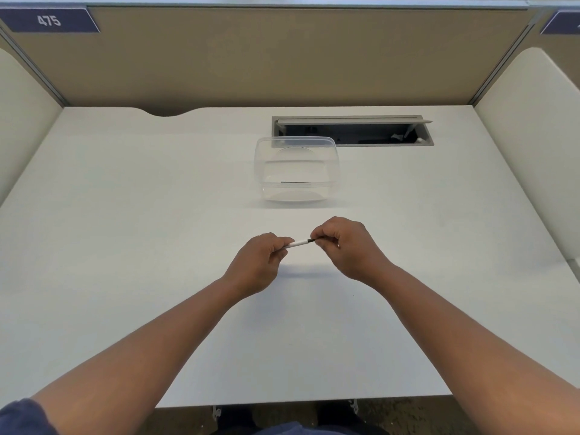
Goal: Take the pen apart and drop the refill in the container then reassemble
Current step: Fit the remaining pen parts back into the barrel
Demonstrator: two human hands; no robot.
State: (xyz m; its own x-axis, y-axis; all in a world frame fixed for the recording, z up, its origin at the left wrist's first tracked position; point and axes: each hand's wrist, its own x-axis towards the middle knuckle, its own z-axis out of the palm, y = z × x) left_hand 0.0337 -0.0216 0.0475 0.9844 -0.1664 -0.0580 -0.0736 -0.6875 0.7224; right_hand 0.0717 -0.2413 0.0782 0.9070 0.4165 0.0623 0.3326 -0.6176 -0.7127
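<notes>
pen (299, 243) held above mid-worktop (125, 246), nearer its front edge than the container (296, 171) | left hand (262, 262) pinched on white barrel, right hand (343, 246) closed on dark end | we judge it light, stiff, slick: grip both ends, twist

container (296, 171) ahead of hands, desk (125, 215) open around
</notes>
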